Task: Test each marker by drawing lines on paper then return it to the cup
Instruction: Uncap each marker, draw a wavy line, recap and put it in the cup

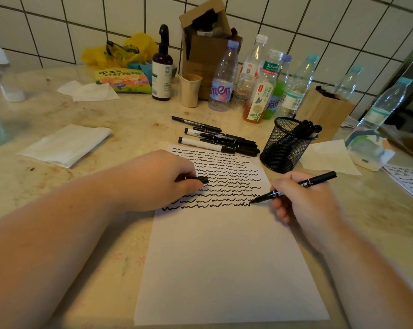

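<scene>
A white sheet of paper (224,262) lies in front of me, its upper half filled with rows of black wavy lines. My right hand (307,200) grips a black marker (302,185) with its tip touching the paper at the right end of the lowest row. My left hand (158,181) rests on the sheet's left edge and pinches the black marker cap (202,179). Several black markers (217,138) lie in a pile just beyond the paper. A black mesh cup (286,146) to the right of the paper holds a few markers.
Plastic bottles (260,79), a brown pump bottle (162,67), a beige cup (190,90) and cardboard boxes stand along the tiled wall. Folded tissue (65,144) lies at left. More tissue (329,156) and another scribbled sheet (409,181) lie at right.
</scene>
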### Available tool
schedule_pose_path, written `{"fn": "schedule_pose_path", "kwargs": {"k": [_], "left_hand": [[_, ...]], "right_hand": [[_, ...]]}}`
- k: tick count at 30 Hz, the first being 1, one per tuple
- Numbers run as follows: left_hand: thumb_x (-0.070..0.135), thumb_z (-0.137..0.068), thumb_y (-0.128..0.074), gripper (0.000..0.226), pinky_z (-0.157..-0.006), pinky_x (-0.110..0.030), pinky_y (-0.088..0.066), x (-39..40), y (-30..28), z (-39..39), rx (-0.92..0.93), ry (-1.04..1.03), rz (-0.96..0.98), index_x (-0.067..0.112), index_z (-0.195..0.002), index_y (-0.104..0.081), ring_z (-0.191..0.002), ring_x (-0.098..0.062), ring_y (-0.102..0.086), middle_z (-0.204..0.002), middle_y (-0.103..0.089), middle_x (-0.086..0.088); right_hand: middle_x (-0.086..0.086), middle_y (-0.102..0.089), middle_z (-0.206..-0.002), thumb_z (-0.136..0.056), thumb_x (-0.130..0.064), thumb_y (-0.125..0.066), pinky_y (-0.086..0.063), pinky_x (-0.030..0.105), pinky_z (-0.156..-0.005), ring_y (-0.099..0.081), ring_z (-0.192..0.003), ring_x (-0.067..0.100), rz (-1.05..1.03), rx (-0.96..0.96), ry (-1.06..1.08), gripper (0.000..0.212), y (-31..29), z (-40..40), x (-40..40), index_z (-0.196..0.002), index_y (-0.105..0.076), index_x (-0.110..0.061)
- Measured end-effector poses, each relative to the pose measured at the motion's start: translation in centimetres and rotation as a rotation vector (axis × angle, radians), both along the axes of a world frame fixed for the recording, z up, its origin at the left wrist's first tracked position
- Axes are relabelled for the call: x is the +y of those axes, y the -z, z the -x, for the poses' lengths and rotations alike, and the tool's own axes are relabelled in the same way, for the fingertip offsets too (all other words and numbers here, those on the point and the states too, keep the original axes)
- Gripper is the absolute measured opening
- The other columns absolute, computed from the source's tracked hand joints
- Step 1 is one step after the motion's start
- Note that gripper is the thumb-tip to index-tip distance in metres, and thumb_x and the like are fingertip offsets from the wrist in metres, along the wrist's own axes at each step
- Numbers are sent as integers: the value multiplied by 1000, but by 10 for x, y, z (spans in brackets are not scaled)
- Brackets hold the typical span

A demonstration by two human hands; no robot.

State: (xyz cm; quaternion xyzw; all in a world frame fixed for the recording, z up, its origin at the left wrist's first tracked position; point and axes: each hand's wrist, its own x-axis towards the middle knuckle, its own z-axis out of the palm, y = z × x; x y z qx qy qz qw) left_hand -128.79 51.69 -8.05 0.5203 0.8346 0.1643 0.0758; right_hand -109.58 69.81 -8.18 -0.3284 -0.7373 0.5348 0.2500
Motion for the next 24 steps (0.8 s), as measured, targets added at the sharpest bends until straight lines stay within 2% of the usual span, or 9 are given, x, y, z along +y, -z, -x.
{"fn": "schedule_pose_path", "kwargs": {"k": [4,8,11,15,18,21,24], "left_hand": [[55,-94,-49,25,-58,-22,-44,0,0,-1,13,8,6,36,-99,-65,-69,-4,-57,-77,-63,12],[55,-94,-49,25,-59,-23,-46,1,0,0,7,6,7,36,-100,-65,-70,-4,-58,-78,-64,12],[56,-94,-49,25,-59,-24,-46,0,0,-1,0,15,-4,38,-101,-65,-68,-4,-58,-76,-64,13],[55,-93,-50,22,-59,-24,-48,-1,-2,-4,-36,63,-73,43,-105,-64,-66,-4,-59,-73,-64,14],[51,-93,-53,15,-57,-22,-45,0,-3,-6,-66,88,-109,45,-103,-62,-66,-5,-59,-74,-65,12],[49,-94,-54,9,-55,-21,-43,1,-3,-7,-84,91,-120,48,-101,-60,-63,-4,-59,-76,-68,11],[49,-93,-54,9,-55,-20,-41,1,-3,-7,-91,91,-122,48,-101,-60,-63,-2,-58,-77,-68,12]], "right_hand": [[5,-57,-47,-91,-9,-59,-36,25,-42,-46,-41,18,-46,-22,41,36,3,0,4,-57,-66,-18],[6,-57,-49,-91,-9,-59,-37,26,-42,-47,-44,17,-69,35,104,28,-1,-2,6,-64,-66,-11],[6,-56,-51,-93,-12,-60,-36,25,-41,-45,-46,19,-61,87,96,28,-2,-2,6,-65,-66,-12],[2,-54,-53,-95,-20,-67,-35,23,-42,-44,-47,16,-55,176,-51,26,-2,-3,2,-69,-69,-20],[7,-64,-62,-87,-26,-68,-44,24,-48,-55,-54,18,74,295,-224,16,-6,-5,-4,-76,-77,-18],[16,-69,-71,-91,-20,-54,-49,29,-55,-61,-62,24,237,384,-349,30,-5,-5,-4,-85,-81,-9],[19,-70,-73,-88,-17,-47,-51,31,-57,-63,-65,26,229,379,-363,35,-4,-3,-3,-87,-80,-8]]}}
